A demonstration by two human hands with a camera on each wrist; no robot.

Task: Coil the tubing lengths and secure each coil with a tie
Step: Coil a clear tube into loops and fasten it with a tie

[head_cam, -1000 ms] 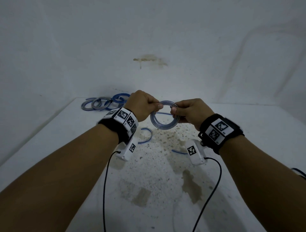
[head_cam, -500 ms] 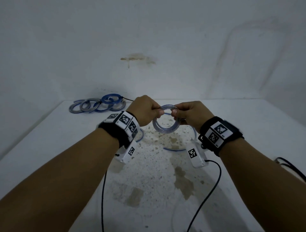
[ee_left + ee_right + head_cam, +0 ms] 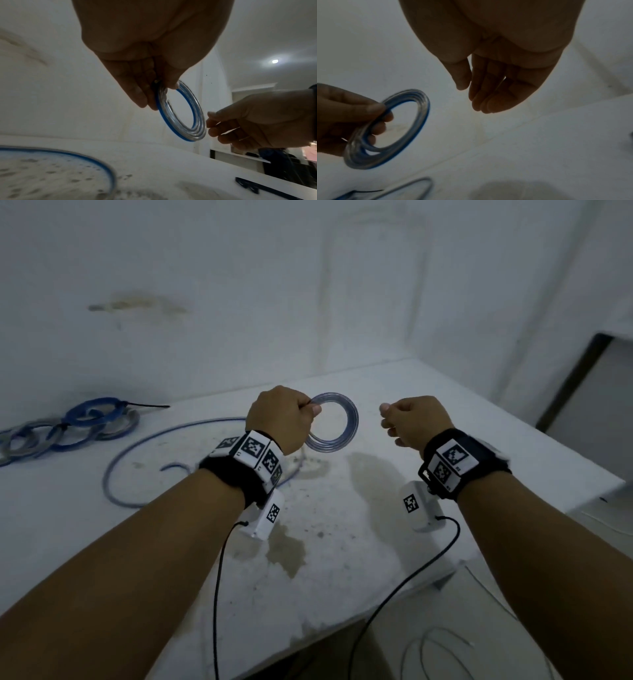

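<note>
Your two forearms reach forward, side by side and apart, each with a black band at the wrist. Your left hand (image 3: 279,419) is raised with its back toward you, fingers curled and thumb (image 3: 173,81) pressed against them in a pinch on what it holds. Your right hand (image 3: 416,421) hovers at about the same height, well to the right, not touching the left. Its fingers (image 3: 488,94) hang loosely curled and close together, thumb beside them, gripping nothing.
</note>
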